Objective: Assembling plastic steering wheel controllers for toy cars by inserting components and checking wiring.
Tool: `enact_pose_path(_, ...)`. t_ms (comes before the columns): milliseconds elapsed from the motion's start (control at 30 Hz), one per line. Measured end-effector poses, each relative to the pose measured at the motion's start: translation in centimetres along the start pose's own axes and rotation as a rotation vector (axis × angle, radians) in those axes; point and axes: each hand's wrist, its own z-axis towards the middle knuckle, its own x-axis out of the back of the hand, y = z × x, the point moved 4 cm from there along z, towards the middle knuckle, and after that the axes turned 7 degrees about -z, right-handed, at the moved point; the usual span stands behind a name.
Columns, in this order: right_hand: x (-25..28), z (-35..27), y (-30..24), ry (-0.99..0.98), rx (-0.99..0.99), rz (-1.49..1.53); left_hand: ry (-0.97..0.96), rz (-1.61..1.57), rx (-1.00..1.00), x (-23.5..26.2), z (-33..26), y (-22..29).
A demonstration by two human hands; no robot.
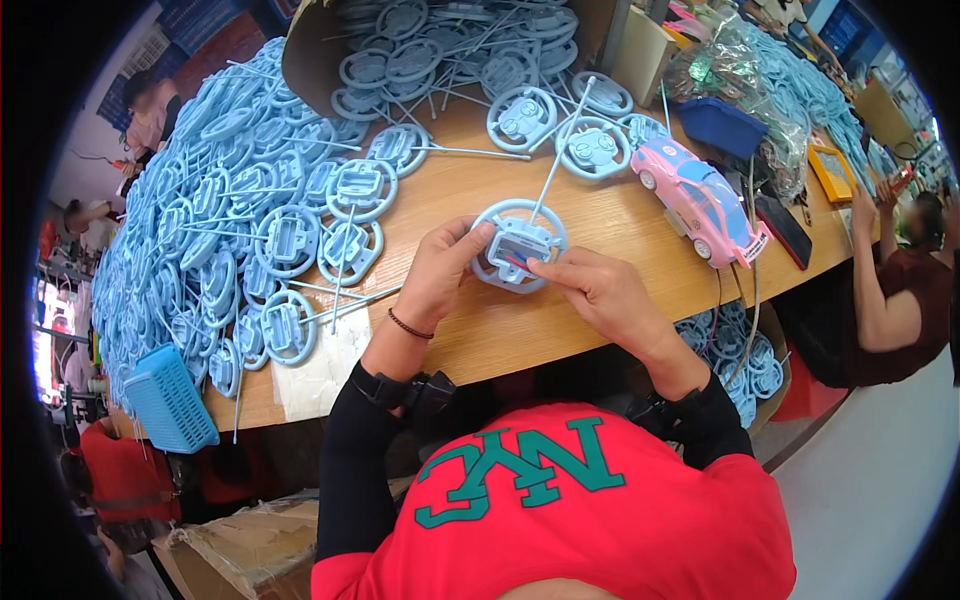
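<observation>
Just above the table edge, my left hand [445, 265] grips the left rim of a light-blue toy steering wheel [512, 211], thumb on top. Its back is turned up, showing a rectangular compartment in the hub, and a thin rod slants up from it. My right hand [600, 290] is closed in a pinch at the lower right of the hub. A small reddish sliver shows by its fingertips; I cannot make out what it is. Close beyond lie two more wheels, one [594, 148] with a face-like front.
A large heap of blue wheels [230, 190] fills the left, beside a blue basket [170, 398]. At the back, a cardboard box [308, 60] holds more. A pink toy car [697, 200], blue tray [722, 127] and dark phone-like slab [784, 232] lie right. Co-workers sit on both sides.
</observation>
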Motion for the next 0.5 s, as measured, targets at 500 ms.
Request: enact_pose_path(500, 0.3, 0.2, -0.7, 0.017, 0.013, 0.059, -0.158, -0.135, 0.074, -1.2, -0.3, 0.0)
